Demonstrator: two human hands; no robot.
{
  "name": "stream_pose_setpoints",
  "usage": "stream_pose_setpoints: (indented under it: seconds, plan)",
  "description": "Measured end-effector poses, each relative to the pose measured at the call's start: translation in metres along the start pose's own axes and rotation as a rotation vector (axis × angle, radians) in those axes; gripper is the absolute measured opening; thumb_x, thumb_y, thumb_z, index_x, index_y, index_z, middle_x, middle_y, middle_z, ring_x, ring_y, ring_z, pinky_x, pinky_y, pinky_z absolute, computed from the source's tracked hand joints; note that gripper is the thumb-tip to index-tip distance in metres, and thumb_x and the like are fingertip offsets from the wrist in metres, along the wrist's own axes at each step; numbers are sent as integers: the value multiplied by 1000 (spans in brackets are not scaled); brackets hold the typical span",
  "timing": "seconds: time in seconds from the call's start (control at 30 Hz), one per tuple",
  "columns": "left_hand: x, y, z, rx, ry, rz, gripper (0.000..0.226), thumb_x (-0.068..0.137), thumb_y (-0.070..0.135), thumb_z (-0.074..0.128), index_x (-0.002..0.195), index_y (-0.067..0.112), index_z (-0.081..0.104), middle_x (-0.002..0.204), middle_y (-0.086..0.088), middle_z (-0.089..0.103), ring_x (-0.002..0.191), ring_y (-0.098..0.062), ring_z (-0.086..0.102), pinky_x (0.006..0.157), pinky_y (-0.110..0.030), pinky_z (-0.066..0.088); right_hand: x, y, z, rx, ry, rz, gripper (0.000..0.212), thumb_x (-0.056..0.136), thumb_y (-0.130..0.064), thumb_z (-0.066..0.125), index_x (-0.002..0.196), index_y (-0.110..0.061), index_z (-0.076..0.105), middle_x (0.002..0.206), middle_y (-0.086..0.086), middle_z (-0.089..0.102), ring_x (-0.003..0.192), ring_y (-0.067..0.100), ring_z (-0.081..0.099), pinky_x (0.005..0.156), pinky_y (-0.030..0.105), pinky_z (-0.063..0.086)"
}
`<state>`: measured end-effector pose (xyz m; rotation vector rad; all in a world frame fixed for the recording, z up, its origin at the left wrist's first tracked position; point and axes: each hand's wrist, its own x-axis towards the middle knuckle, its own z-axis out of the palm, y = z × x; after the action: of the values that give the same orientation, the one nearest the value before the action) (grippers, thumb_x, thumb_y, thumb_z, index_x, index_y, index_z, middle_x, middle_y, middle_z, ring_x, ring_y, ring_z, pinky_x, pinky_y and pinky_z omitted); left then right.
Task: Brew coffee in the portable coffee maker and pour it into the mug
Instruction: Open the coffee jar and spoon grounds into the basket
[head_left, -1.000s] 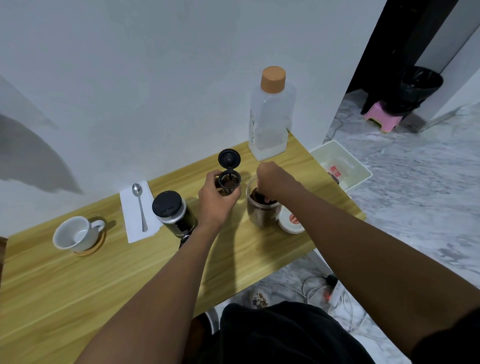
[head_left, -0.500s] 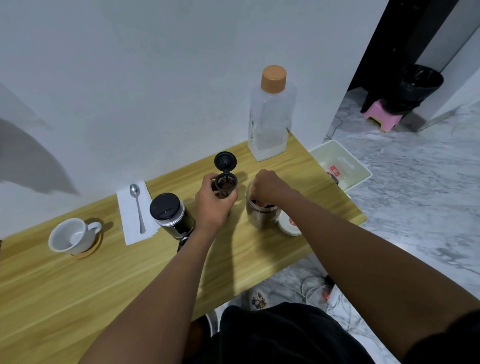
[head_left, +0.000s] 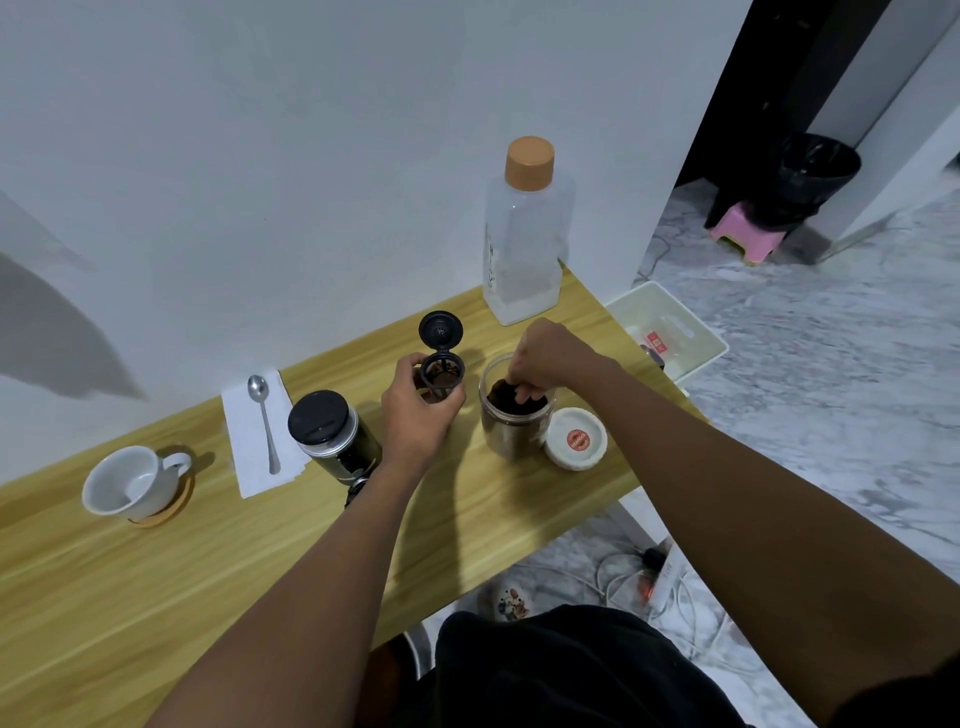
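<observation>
My left hand (head_left: 415, 415) grips a small black filter basket (head_left: 442, 375) just above the table, its hinged lid (head_left: 440, 329) flipped up and brown grounds inside. My right hand (head_left: 548, 356) reaches into the open coffee jar (head_left: 511, 434), fingers pinched on a small dark scoop (head_left: 522, 396) that rests on the grounds. The black portable coffee maker (head_left: 332, 436) stands left of my left hand. The empty white mug (head_left: 127, 483) sits on a wooden coaster at the far left.
A clear water bottle (head_left: 524, 234) with a tan cap stands at the back by the wall. The jar's white lid (head_left: 575, 439) lies right of the jar. A spoon (head_left: 265, 421) rests on a napkin. A white bin (head_left: 670, 332) sits past the wooden table's (head_left: 156, 597) right end.
My right hand has shifted back at the jar mouth, so the grounds now show. My left hand still holds the filter basket beside the jar.
</observation>
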<state>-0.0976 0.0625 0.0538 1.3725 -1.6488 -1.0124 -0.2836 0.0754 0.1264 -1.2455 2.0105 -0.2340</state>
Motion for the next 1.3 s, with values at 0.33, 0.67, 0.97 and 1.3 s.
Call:
stream_pose_setpoints:
  seconds: [0.33, 0.67, 0.97, 1.3]
  plan:
    - [-5, 5, 4, -3, -24, 0, 45, 78, 12, 83, 110, 26, 54, 91, 26, 61, 82, 25, 57, 71, 4, 40, -16, 9, -2, -148, 136, -125, 12, 92, 0, 61, 102, 6, 64, 94, 21, 70, 82, 31, 72, 79, 46, 59]
    - [-9, 3, 4, 8, -26, 15, 44, 78, 13, 83, 112, 22, 56, 91, 25, 62, 83, 25, 57, 72, 3, 41, -14, 21, -3, 68, 131, -93, 18, 93, -10, 60, 97, 4, 71, 86, 16, 74, 65, 21, 65, 69, 31, 57]
    - [-11, 2, 5, 20, -38, 43, 44, 79, 13, 84, 114, 18, 58, 92, 24, 62, 84, 25, 57, 72, 2, 41, -15, 39, -9, 308, 101, -87, 12, 87, -6, 69, 91, 5, 74, 74, 13, 73, 66, 22, 68, 77, 39, 59]
    - [-13, 6, 6, 24, -64, 59, 45, 79, 12, 84, 114, 16, 57, 92, 20, 62, 85, 26, 56, 72, 1, 42, -29, 41, -17, 462, 127, -213, 14, 85, -8, 73, 89, 6, 73, 75, 16, 74, 60, 12, 68, 58, 22, 57]
